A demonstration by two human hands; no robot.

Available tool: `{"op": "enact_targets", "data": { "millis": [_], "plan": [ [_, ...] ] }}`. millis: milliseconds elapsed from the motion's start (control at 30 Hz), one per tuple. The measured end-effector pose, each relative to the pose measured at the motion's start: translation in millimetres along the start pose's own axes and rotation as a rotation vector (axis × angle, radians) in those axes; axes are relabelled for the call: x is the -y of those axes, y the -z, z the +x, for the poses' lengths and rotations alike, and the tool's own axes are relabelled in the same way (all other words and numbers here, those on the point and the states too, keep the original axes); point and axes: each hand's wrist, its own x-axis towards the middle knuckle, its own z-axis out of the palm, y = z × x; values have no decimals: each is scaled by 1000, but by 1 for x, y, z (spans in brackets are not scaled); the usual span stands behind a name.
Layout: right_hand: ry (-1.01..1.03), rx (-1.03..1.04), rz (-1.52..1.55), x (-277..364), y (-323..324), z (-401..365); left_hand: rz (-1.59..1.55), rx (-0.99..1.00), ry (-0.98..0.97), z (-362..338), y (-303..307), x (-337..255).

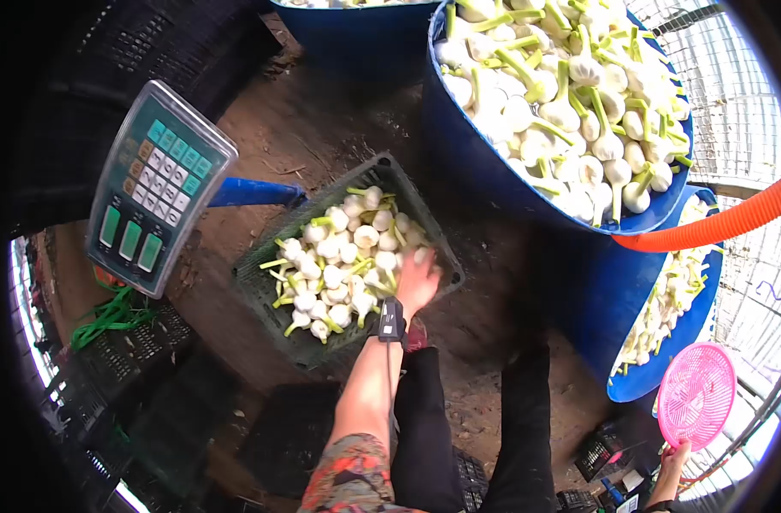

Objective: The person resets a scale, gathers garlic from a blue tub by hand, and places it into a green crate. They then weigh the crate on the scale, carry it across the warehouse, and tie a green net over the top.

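Note:
My left hand (pixel 418 280), a dark device strapped at its wrist, reaches into the right side of a dark green plastic crate (pixel 279 329). Its fingers are apart and touch the heap of garlic bulbs (pixel 330 261), white with cut green stems. Some fingertips are blurred against the bulbs. At the lower right, my right hand (pixel 677 457) grips the rim of a pink plastic basket (pixel 698 396), which has slotted sides and is held tilted.
A weighing scale's display panel (pixel 155 188) stands left of the crate on a blue post (pixel 253 192). Large blue tubs (pixel 493 162) of garlic stand at the right and back. An orange hose (pixel 715 214) crosses the right side. Black crates (pixel 125 359) and green string (pixel 112 316) lie left.

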Motion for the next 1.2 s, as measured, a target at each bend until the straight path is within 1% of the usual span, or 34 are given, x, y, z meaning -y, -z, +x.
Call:
{"op": "enact_targets", "data": {
  "millis": [33, 67, 100, 167, 233, 267, 300, 367, 400, 433, 467, 500, 567, 633, 700, 767, 800, 833, 900, 967, 1033, 1100, 1133, 1200],
  "plan": [
    [-5, 9, 9, -1, -7, -8, -223, -71, 2, -5, 5, 0],
    [-24, -30, 12, -1, -14, -15, -449, -145, 2, -4, 7, 1],
    [-50, -72, 9, -3, -17, -27, -312, -102, -69, -6, 28, 6],
    [-58, -65, 13, -2, -18, -43, -184, -163, 41, -14, 66, 26],
    [-62, -70, 44, -7, -19, -47, 75, -351, 376, -15, 98, 42],
    [-59, -69, 64, -9, -22, -47, 48, -400, 713, -4, 85, 56],
    [-56, -65, 81, -12, -26, -46, -79, -508, 730, 12, 56, 65],
    [-47, -47, 115, -21, -40, -43, -102, -456, 486, 46, 33, 32],
    [-53, 35, 104, -24, -37, -41, -121, -425, 365, 63, 24, 15],
    [-58, 111, 92, -25, -31, -39, 169, -94, 138, 68, 7, 4],
    [-100, 124, 90, -26, -31, -39, -166, -298, 377, 66, -15, -17],
    [-143, 141, 99, -27, -36, -39, -405, -207, 403, 55, -9, -16],
    [-121, 173, 98, -20, -46, -51, -245, -351, 130, 16, 33, -13],
    [-88, 214, 99, -19, -49, -62, 63, -191, 420, -45, 83, -1],
    [-101, 255, 86, -18, -54, -55, -94, 214, 780, -79, 87, 25],
    [-72, 125, -17, -14, -70, -61, -334, 238, 663, -90, 79, 65],
    [-68, 127, -15, -14, -71, -59, -535, 80, 521, -85, 81, 67],
    [-79, 161, -10, -18, -68, -55, -538, 80, 517, -73, 86, 73],
    [-100, 216, -9, -24, -53, -45, -392, -11, 22, -48, 95, 84],
    [-118, 283, 11, -29, -54, -35, -28, -188, 35, -21, 128, 69],
    [-128, 302, 19, -33, -49, -40, 71, -486, 145, 17, 125, 65],
    [-93, 190, 78, -28, -64, -75, 98, -471, 488, 52, 98, 70],
    [-91, 200, 64, -27, -69, -83, 55, -516, 445, 56, 58, 59],
    [-138, 110, 57, -30, -78, -96, -66, -370, 391, 56, 40, 17]
  ]
}}
